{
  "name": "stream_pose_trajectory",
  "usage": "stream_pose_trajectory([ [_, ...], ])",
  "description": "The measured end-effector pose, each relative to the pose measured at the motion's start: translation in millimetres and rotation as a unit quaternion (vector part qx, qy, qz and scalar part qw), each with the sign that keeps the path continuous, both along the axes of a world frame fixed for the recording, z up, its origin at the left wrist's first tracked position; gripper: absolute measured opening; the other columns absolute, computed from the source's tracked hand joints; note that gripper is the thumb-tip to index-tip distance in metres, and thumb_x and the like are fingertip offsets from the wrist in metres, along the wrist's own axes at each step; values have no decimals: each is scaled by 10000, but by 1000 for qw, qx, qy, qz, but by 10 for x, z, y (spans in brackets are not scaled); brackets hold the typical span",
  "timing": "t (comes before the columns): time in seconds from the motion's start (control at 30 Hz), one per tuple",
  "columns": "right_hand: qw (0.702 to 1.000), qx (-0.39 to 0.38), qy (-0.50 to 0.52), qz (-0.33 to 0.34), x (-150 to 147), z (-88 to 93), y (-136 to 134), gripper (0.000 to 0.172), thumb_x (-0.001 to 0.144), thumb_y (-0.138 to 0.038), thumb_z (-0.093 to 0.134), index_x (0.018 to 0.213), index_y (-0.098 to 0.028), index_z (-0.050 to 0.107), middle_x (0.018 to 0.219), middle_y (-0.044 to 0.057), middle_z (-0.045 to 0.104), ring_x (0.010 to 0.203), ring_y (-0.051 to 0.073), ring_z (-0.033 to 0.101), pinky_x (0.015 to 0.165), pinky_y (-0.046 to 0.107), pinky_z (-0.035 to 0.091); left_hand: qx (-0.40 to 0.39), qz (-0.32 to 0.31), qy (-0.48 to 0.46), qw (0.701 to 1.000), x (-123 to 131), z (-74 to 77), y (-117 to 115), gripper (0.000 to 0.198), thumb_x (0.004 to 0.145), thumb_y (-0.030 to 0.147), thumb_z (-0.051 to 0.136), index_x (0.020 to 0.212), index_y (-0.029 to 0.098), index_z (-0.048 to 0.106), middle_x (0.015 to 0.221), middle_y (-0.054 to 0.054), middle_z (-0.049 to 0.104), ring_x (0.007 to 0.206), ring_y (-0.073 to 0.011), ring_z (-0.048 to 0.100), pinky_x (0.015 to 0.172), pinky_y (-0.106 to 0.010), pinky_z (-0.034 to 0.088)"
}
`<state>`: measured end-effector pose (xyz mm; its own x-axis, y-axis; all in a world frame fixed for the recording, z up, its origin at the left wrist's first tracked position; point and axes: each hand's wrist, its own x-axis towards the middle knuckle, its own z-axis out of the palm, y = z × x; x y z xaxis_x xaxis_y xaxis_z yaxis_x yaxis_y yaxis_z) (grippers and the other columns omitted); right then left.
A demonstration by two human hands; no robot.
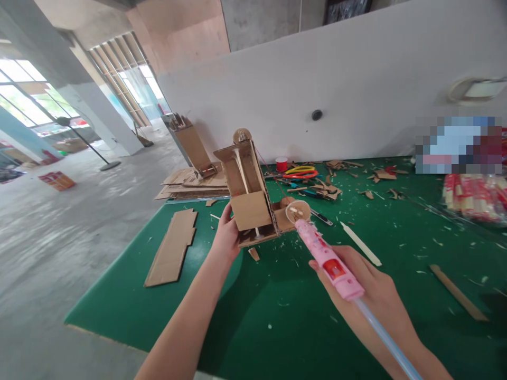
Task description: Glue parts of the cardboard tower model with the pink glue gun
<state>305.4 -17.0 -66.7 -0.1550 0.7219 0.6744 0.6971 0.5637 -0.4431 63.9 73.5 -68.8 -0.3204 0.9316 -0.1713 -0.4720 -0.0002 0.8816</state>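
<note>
Here, outstretched hands (227, 232) (364, 279) hold a cardboard model (250, 210) and glue gun (320, 250).

I saw a gap over the green desk (283, 322) between the person's left hand (227, 233) and right hand (366, 282). Ahead, the tilted cardboard model (250, 210) blocked the middle, and the pink glue gun (322, 250) slanted across the way to its right. Pliers (303, 174) and cardboard scraps (331, 190) crowded the back, below the white wall (364, 100). A lane ran between the white stick (360, 243) and the brown cardboard strip (458, 293).
</note>
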Motion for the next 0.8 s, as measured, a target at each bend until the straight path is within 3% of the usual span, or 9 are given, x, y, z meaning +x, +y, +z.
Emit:
stream_pose_trajectory([
  [0.13,1000,-9,-5,-5,9,-44,24,132,1000,-359,610,1019,-229,611,816,-14,729,423,105,578,346,228,425,1,0,3,1000,16,11,-11,568,529,117,821,1066,255,699,735,39,757,624,-170,737,582,-246,578],
  [0.37,1000,9,-15,-20,-9,-81,57,132,1005,-366,601,980,-237,604,728,-26,698,380,115,553,302,225,384,8,-1,-3,1000,36,31,-26,671,477,131,844,1109,269,665,811,29,780,642,-180,732,616,-293,600],
  [0.8,996,-15,-50,-66,-35,-2,-38,299,1074,-495,477,983,-237,596,763,-6,705,502,162,657,401,266,423,18,2,-3,1000,20,19,-23,686,487,122,855,1129,265,661,831,31,779,685,-187,755,653,-289,609],
])
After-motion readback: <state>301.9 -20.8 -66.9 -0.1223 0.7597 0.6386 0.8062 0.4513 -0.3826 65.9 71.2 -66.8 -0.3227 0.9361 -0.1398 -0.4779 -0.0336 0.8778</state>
